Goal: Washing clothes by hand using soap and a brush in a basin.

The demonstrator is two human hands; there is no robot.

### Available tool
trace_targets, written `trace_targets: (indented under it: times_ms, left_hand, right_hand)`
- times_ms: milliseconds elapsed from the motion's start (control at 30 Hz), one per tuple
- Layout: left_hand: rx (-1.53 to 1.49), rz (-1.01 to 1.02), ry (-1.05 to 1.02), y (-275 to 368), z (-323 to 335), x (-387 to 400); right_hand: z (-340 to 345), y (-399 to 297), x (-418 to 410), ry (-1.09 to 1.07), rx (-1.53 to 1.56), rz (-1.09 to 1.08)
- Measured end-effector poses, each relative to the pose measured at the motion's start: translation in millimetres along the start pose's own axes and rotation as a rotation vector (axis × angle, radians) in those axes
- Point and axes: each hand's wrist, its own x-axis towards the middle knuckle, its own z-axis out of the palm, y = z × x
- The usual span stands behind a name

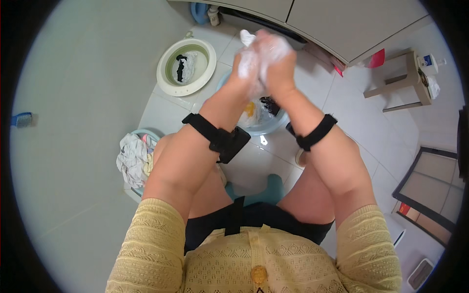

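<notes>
My left hand (pixel 246 66) and my right hand (pixel 280 60) are pressed together, both coated in white suds and blurred by motion. A white wet cloth (pixel 247 37) is bunched between them, its end poking out past my left hand. Below the hands, a light blue basin (pixel 269 129) stands on the tiles, partly hidden by my forearms. In it lie a black item (pixel 270 106), something orange-yellow (pixel 250 109) and whitish, wet material. What exactly these are, I cannot tell.
At upper left stands a white-and-green basin (pixel 165 86) with black and whitish cloth in water. A tub of clothes (pixel 133 159) is beside my left leg. A cabinet (pixel 322 22) lines the top; a small stool (pixel 417 82) stands right. A blue brush (pixel 22 120) is far left.
</notes>
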Motion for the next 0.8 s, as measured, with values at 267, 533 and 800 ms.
trace_targets:
  times_ms: [267,533,800]
  left_hand:
    - [0.095,-0.146,-0.033,15,-15,3]
    - [-0.063,-0.095,-0.141,5,-22,7]
    - [0.131,-0.065,-0.02,-6,10,-5]
  right_hand:
    - [3,-23,-22,-0.103,0.034,-0.136]
    - [7,-14,-17,-0.016,0.065,0.11]
    - [-9,-5,18,-0.04,0.049,0.357]
